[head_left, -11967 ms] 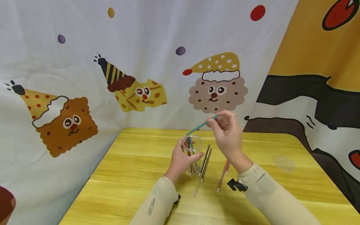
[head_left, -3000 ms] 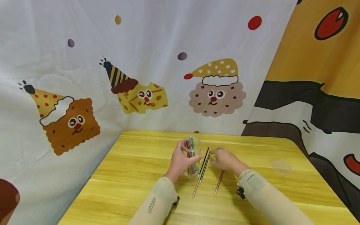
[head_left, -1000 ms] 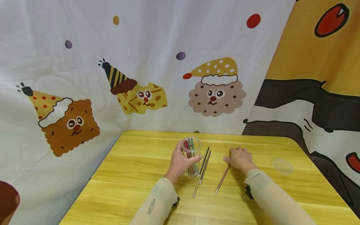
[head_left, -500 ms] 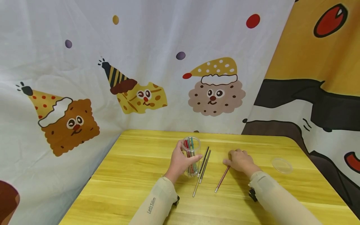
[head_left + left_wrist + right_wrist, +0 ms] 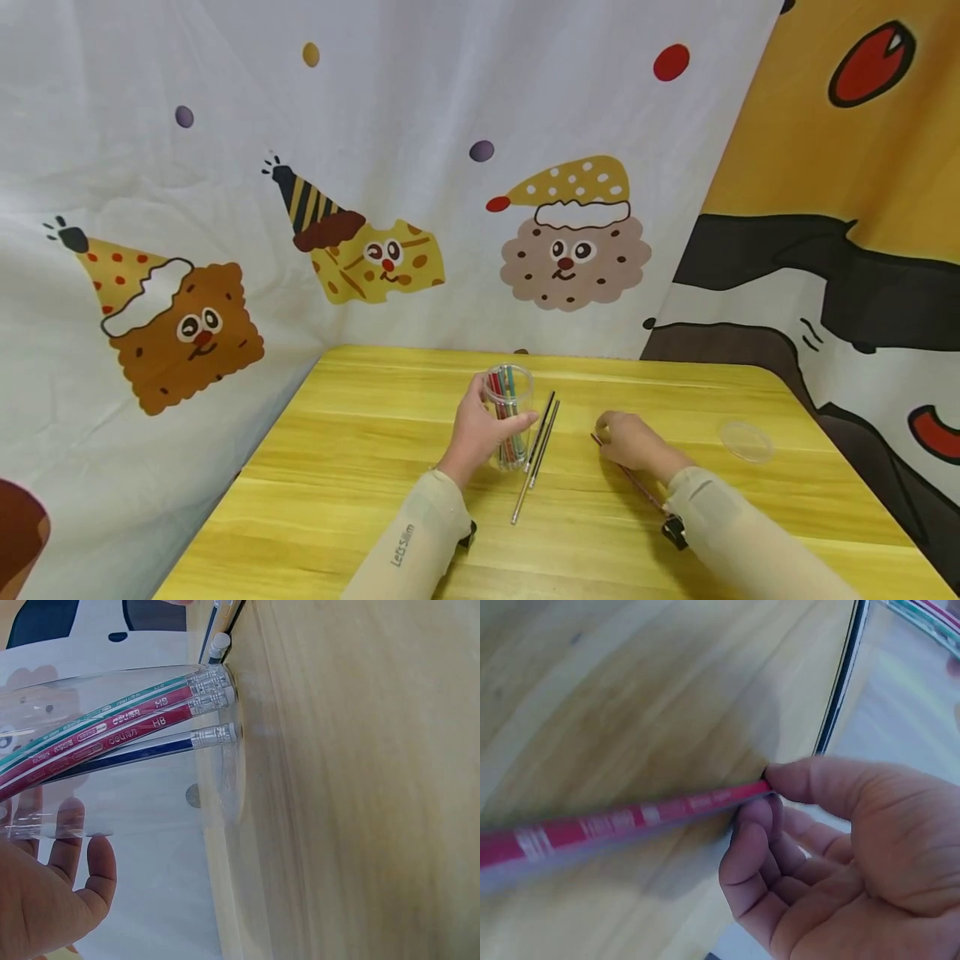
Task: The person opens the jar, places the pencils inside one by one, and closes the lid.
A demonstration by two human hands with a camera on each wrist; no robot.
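My left hand is wrapped around a clear plastic jar, which stands upright on the table. Inside lean several pencils; in the left wrist view, red pencils, a green one and a dark blue one show their metal-banded ends at the jar's bottom. The thumb and fingers of my right hand pinch a red pencil near one end. Its length points back under the right wrist in the head view. Two dark pencils and a gold-coloured one lie between the jar and my right hand.
A clear round lid lies flat at the right of the yellow wood-grain table. Behind the table hangs a white cloth printed with cartoon snacks.
Twelve seconds ago my right hand held a teal pencil at the jar's mouth; the jar now holds more pencils. Since half a second ago, the red pencil has swung round in my right hand.
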